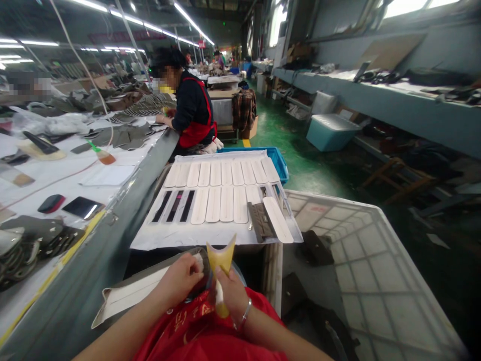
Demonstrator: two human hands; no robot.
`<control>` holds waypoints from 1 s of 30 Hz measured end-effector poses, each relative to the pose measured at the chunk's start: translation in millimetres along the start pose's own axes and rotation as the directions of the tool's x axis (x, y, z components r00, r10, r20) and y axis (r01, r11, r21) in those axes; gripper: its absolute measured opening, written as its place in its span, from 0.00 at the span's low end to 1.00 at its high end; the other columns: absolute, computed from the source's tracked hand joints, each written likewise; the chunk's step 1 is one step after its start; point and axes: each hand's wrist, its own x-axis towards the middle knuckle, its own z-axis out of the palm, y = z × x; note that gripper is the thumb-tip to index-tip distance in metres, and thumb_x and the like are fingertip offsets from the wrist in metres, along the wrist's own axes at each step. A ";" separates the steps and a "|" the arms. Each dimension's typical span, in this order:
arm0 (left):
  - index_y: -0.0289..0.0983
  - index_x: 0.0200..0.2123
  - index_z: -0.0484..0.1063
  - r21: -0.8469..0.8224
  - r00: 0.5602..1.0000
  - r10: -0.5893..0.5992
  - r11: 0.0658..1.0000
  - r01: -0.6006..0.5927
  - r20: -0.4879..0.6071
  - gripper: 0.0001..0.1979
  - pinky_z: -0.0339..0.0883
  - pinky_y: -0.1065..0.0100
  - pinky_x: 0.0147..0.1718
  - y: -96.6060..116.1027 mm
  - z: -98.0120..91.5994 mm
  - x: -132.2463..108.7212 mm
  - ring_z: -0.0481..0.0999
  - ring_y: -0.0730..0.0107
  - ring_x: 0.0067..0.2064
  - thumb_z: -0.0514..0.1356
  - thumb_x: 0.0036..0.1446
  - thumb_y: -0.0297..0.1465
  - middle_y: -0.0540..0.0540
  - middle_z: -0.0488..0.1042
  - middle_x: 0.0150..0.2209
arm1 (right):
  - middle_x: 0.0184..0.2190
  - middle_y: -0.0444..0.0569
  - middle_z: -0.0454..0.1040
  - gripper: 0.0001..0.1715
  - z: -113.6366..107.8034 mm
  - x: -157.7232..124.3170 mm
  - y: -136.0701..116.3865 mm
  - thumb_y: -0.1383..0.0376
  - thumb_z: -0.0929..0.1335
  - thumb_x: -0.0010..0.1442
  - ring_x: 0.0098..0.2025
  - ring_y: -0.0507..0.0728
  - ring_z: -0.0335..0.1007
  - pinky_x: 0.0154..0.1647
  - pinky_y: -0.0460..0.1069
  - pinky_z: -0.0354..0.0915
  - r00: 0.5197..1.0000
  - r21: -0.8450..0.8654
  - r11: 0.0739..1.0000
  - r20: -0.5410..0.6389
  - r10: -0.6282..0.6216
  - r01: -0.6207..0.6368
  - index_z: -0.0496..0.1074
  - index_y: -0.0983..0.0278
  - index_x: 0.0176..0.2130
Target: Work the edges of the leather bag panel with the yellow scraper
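Observation:
My right hand [233,297] is wrapped round a yellow translucent squeeze bottle [221,256], its flattened, two-cornered end pointing up. Curled closed, my left hand [185,275] grips the far end of a grey-brown fabric piece [201,256]. A long off-white strip [133,296] lies along that piece, which extends to the lower left under my forearm. My left fingertips are partly hidden. Beyond both hands is a white-covered board [150,239] with two rows of off-white rounded strips [214,204]. At its right front, one strip [277,219] lies partly over a grey-brown fabric piece [261,220].
At left, a workbench [124,200] holds a phone [80,206], an orange bottle with a green tip [102,153] and stacked grey pieces [30,250]. A white crate [361,240] with dark pieces stands at right. A co-worker in a red apron [197,125] works ahead.

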 end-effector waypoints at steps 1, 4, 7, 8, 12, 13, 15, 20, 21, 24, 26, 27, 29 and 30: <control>0.36 0.22 0.63 0.008 1.000 0.004 1.000 -0.004 0.006 0.04 0.57 0.71 0.28 0.0 -1.1 1.3 0.66 0.72 0.29 0.55 0.47 0.27 0.51 0.65 0.27 | 0.15 0.37 0.61 0.23 -6.2 -3.9 -3.0 0.46 0.62 0.50 0.13 0.49 0.59 0.13 0.45 0.58 1.000 -0.017 1.000 0.010 0.021 -0.021 0.59 0.63 0.33; 0.36 0.21 0.63 0.039 0.999 0.031 0.999 -0.032 0.042 0.04 0.57 0.71 0.29 0.7 -5.8 4.7 0.67 0.71 0.30 0.54 0.47 0.26 0.50 0.65 0.27 | 0.15 0.39 0.65 0.27 -30.4 -18.8 -13.4 0.44 0.63 0.50 0.12 0.51 0.61 0.11 0.45 0.58 0.986 -0.078 0.994 0.143 0.091 -0.080 0.58 0.63 0.34; 0.36 0.21 0.65 0.072 0.990 0.078 0.994 -0.087 0.120 0.05 0.58 0.71 0.30 2.8 -12.0 7.1 0.68 0.71 0.30 0.53 0.46 0.26 0.49 0.67 0.27 | 0.17 0.39 0.67 0.27 -54.4 -33.0 -23.2 0.45 0.64 0.50 0.13 0.51 0.62 0.12 0.44 0.59 0.945 -0.209 0.970 0.273 0.179 -0.123 0.55 0.63 0.38; 0.37 0.22 0.66 0.085 0.986 0.088 0.991 -0.101 0.141 0.05 0.58 0.70 0.31 4.1 -13.8 7.7 0.68 0.70 0.31 0.53 0.47 0.26 0.49 0.67 0.28 | 0.17 0.39 0.67 0.27 -60.2 -36.6 -25.8 0.46 0.64 0.51 0.13 0.51 0.62 0.12 0.44 0.59 0.935 -0.259 0.958 0.293 0.200 -0.123 0.55 0.62 0.39; 0.36 0.22 0.68 0.137 0.986 0.071 0.986 -0.092 0.153 0.11 0.59 0.68 0.32 12.6 -16.0 9.3 0.69 0.68 0.31 0.50 0.52 0.29 0.46 0.69 0.27 | 0.18 0.39 0.68 0.21 -67.0 -44.2 -31.2 0.52 0.63 0.55 0.14 0.50 0.64 0.13 0.42 0.58 0.922 -0.417 0.905 0.316 0.225 -0.078 0.54 0.62 0.41; 0.36 0.20 0.68 0.141 0.986 0.060 0.987 -0.082 0.155 0.13 0.58 0.69 0.30 15.3 -15.5 9.9 0.69 0.69 0.29 0.50 0.52 0.30 0.47 0.69 0.24 | 0.19 0.39 0.68 0.20 -65.1 -44.7 -31.6 0.53 0.62 0.55 0.14 0.50 0.63 0.13 0.42 0.58 0.920 -0.436 0.898 0.324 0.221 -0.062 0.54 0.62 0.41; 0.36 0.15 0.66 0.144 0.986 0.029 0.988 -0.053 0.164 0.13 0.56 0.70 0.25 20.5 -13.8 11.1 0.68 0.70 0.24 0.52 0.49 0.32 0.49 0.67 0.18 | 0.19 0.39 0.67 0.18 -59.2 -44.7 -31.8 0.54 0.62 0.56 0.13 0.49 0.62 0.12 0.42 0.58 0.914 -0.447 0.893 0.343 0.218 -0.046 0.54 0.62 0.41; 0.36 0.13 0.65 0.140 0.991 -0.062 0.989 0.045 0.116 0.08 0.53 0.71 0.21 27.0 -8.1 12.3 0.67 0.71 0.21 0.56 0.40 0.27 0.50 0.65 0.15 | 0.20 0.41 0.68 0.15 -46.7 -40.9 -33.6 0.57 0.61 0.55 0.13 0.49 0.61 0.12 0.42 0.57 0.912 -0.503 0.864 0.346 0.221 -0.018 0.58 0.62 0.41; 0.36 0.13 0.65 0.136 0.993 -0.067 0.989 0.053 0.102 0.07 0.53 0.71 0.21 26.9 -6.7 11.3 0.67 0.71 0.21 0.56 0.39 0.27 0.51 0.65 0.15 | 0.20 0.41 0.69 0.15 -45.6 -39.6 -34.4 0.58 0.61 0.55 0.13 0.49 0.61 0.12 0.42 0.57 0.906 -0.514 0.858 0.359 0.224 -0.009 0.58 0.61 0.41; 0.36 0.16 0.64 0.119 0.999 -0.037 0.992 0.033 0.034 0.05 0.56 0.71 0.25 24.7 -2.6 5.7 0.68 0.71 0.26 0.55 0.41 0.26 0.49 0.68 0.22 | 0.19 0.40 0.68 0.14 -44.1 -35.2 -36.0 0.58 0.61 0.55 0.13 0.49 0.61 0.13 0.41 0.55 0.877 -0.513 0.858 0.413 0.244 0.003 0.61 0.60 0.42; 0.36 0.21 0.64 0.102 1.000 0.013 0.995 -0.012 -0.009 0.03 0.58 0.70 0.29 21.7 -0.8 1.1 0.68 0.70 0.31 0.55 0.44 0.25 0.48 0.68 0.29 | 0.18 0.40 0.67 0.14 -44.0 -32.8 -35.2 0.58 0.62 0.55 0.13 0.48 0.61 0.13 0.40 0.54 0.862 -0.513 0.858 0.426 0.275 -0.020 0.62 0.61 0.42; 0.36 0.22 0.63 0.091 0.999 0.040 0.995 -0.039 -0.016 0.02 0.58 0.70 0.31 19.8 -0.3 -1.0 0.68 0.70 0.33 0.54 0.45 0.25 0.47 0.68 0.31 | 0.17 0.39 0.67 0.14 -44.2 -32.0 -33.9 0.58 0.62 0.55 0.12 0.48 0.60 0.13 0.41 0.54 0.853 -0.513 0.857 0.428 0.298 -0.042 0.62 0.61 0.41; 0.37 0.24 0.61 0.065 0.996 0.087 0.994 -0.087 -0.005 0.03 0.58 0.70 0.34 15.7 0.1 -3.9 0.67 0.70 0.35 0.53 0.48 0.26 0.48 0.66 0.32 | 0.15 0.38 0.66 0.13 -44.8 -31.5 -30.0 0.58 0.62 0.54 0.12 0.48 0.60 0.13 0.41 0.55 0.833 -0.499 0.861 0.434 0.344 -0.096 0.63 0.62 0.39; 0.37 0.25 0.61 0.052 0.995 0.102 0.993 -0.102 0.004 0.03 0.58 0.69 0.35 13.7 0.2 -5.0 0.66 0.70 0.35 0.53 0.49 0.27 0.48 0.66 0.33 | 0.14 0.38 0.66 0.13 -45.0 -31.6 -28.1 0.58 0.62 0.54 0.11 0.48 0.59 0.13 0.41 0.55 0.819 -0.489 0.864 0.444 0.363 -0.119 0.63 0.62 0.38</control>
